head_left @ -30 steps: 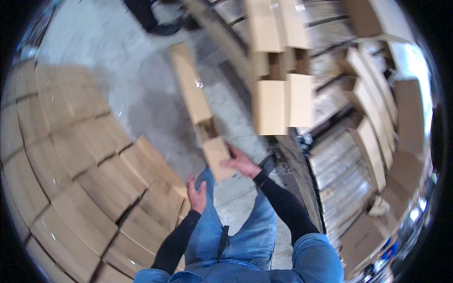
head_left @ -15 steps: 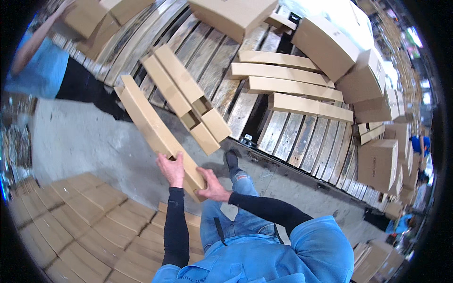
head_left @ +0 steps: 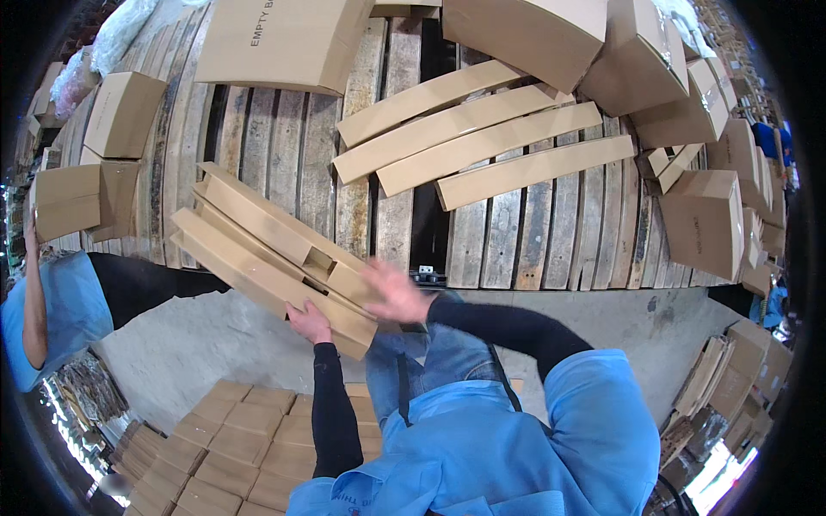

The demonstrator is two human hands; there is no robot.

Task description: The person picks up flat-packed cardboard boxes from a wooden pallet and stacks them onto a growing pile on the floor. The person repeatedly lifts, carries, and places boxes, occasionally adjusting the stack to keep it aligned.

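Since half a second ago, the near carton [head_left: 249, 265] has swung up alongside the pair [head_left: 267, 219], and the right hand [head_left: 397, 295] has left its end. That hand, blurred, has its fingers stretched out and apart at the pair's near ends; whether they touch, I cannot tell. Fingertips of the left hand [head_left: 311, 322] rest against the near carton's side, close to its opening; their undersides are hidden, so I cannot tell whether they clamp.

All three cartons lie slanting across the edge of the pallet [head_left: 525, 245], their near ends jutting past it. Being thin cardboard with openings cut through, each is probably light, stiff lengthwise, fairly grippy, and weakest at the opening, where a hard squeeze could crease it. Better holds would be the plain walls either side of the opening, one hand near each, since one end alone would let the length swing.

Farther out, four long cartons [head_left: 490, 146] lie fanned on the slats, with boxes [head_left: 280, 43] beyond.
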